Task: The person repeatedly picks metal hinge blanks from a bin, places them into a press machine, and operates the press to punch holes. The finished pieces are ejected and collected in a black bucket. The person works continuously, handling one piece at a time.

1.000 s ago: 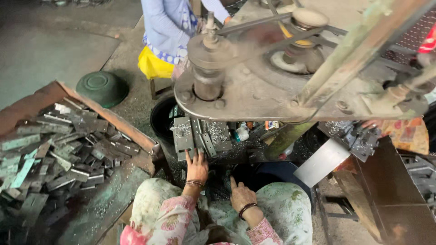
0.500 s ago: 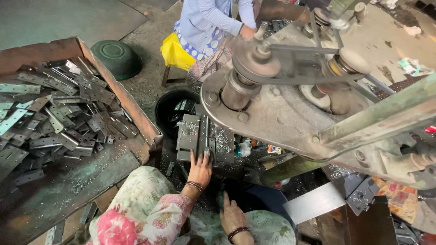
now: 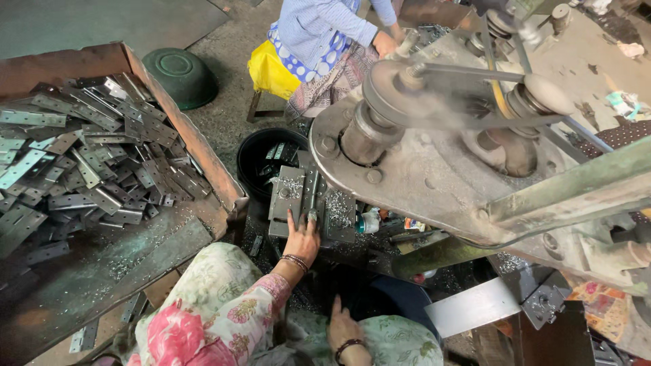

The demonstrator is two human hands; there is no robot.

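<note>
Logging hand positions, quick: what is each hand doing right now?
Left hand: open, fingers spread flat on the metal jig plate, gripping nothing.
Right hand: open, resting on the lap, empty.

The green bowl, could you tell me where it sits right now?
In the head view the green bowl lies upside down on the floor at upper left, just beyond the far corner of the tray of metal plates.
</note>
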